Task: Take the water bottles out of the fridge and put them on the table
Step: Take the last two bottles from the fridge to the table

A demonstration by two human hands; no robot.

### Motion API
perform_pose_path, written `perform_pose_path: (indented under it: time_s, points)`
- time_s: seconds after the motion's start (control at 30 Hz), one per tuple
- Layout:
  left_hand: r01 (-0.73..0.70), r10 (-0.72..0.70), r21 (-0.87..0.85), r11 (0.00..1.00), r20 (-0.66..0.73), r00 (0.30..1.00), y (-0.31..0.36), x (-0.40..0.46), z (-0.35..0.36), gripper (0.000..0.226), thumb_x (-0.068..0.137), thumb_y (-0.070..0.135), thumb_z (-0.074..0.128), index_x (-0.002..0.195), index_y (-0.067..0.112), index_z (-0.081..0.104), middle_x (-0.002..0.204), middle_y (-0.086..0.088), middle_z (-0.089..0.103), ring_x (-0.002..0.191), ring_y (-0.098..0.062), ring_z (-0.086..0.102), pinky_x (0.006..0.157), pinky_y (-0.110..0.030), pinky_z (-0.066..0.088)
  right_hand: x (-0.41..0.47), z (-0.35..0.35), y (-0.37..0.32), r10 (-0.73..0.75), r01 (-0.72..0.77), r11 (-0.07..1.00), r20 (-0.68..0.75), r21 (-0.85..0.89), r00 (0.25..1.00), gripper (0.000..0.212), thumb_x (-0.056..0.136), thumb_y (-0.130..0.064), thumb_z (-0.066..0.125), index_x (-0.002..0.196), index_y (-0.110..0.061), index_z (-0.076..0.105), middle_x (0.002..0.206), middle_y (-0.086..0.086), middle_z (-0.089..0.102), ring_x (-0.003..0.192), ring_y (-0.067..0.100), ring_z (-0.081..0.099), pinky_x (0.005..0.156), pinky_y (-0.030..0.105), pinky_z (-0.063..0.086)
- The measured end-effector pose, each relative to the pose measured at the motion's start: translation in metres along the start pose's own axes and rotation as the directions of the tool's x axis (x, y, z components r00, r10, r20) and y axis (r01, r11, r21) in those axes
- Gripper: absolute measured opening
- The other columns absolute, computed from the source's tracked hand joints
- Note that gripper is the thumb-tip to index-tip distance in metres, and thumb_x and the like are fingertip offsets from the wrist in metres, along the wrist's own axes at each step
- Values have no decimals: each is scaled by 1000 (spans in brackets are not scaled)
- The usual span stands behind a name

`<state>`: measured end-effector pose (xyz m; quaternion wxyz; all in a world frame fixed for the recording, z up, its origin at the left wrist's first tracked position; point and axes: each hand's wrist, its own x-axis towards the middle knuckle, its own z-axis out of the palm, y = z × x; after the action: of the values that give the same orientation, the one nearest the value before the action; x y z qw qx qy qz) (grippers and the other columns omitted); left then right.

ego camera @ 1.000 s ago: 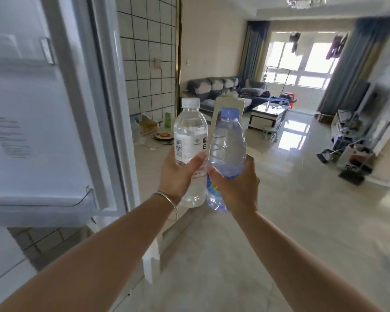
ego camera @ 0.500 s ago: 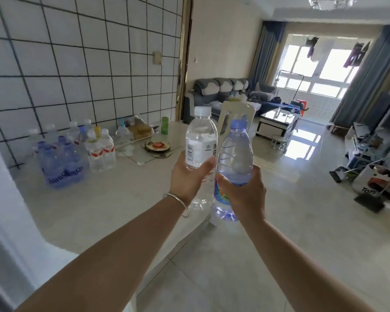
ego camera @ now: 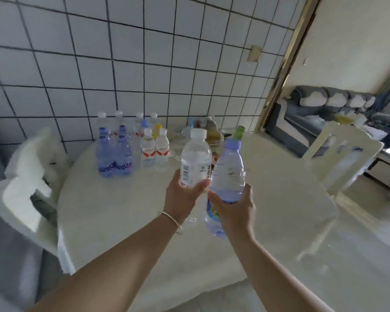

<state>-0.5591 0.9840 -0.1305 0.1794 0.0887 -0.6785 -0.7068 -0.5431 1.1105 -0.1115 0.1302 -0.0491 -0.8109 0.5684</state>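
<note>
My left hand [ego camera: 182, 197] grips a clear bottle [ego camera: 195, 162]; my right hand [ego camera: 235, 210] grips a blue bottle [ego camera: 226, 176]. I hold both upright, side by side, above the table [ego camera: 122, 221]. Farther back, more bottles [ego camera: 131, 147] stand grouped on the table near the tiled wall [ego camera: 144, 64].

A white tiled wall [ego camera: 144, 64] with dark grout stood at the back. A white chair [ego camera: 25, 181] sat at the left and another white chair [ego camera: 340, 158] at the right. A grey sofa [ego camera: 324, 109] with pale cushions lay beyond the gold-trimmed doorway [ego camera: 284, 70]. A small beige wall plate [ego camera: 254, 53] hung on the tiles.
</note>
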Motion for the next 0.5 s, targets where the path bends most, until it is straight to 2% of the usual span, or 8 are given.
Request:
perform_pose_path:
  time_s: [0.1,0.23,0.33,0.4,0.5]
  points:
    - [49,-47,20,999,-110,993,-23,29,-14,57,42,55,72,92,32,59,88,5,71,85,-18,69,78,-32,55,35,35,9,-4,5,1000,181,-2,984,53,62,-35,83,100,-20,50,80,-14,57,76,16,59,60,28,48]
    - [101,-81,74,992,-235,969,-47,56,-45,70,48,47,83,107,18,59,95,3,70,84,-11,67,72,-19,52,63,86,16,7,-12,1000,383,11,924,59,60,-44,83,102,-21,49,84,-11,61,76,6,60,61,23,46]
    - [146,-110,83,986,-335,936,-65,75,-73,74,45,53,80,107,18,59,99,1,71,90,-16,68,78,-29,54,77,128,21,25,-25,1000,500,-6,866,63,60,-47,83,109,-24,49,87,-13,61,82,7,61,69,26,49]
    - [179,-135,78,981,-394,909,-76,88,-91,69,43,55,78,101,22,59,96,0,71,87,-17,68,78,-34,54,86,160,26,43,-35,999,570,-26,821,67,58,-45,83,113,-26,49,91,-12,63,84,11,63,74,30,52]
    - [226,-165,82,971,-458,873,-91,107,-116,51,46,49,78,89,30,57,86,7,69,78,-14,65,75,-32,53,97,206,35,75,-40,997,646,-70,760,64,52,-45,80,108,-25,55,89,-7,68,76,9,65,66,26,50]
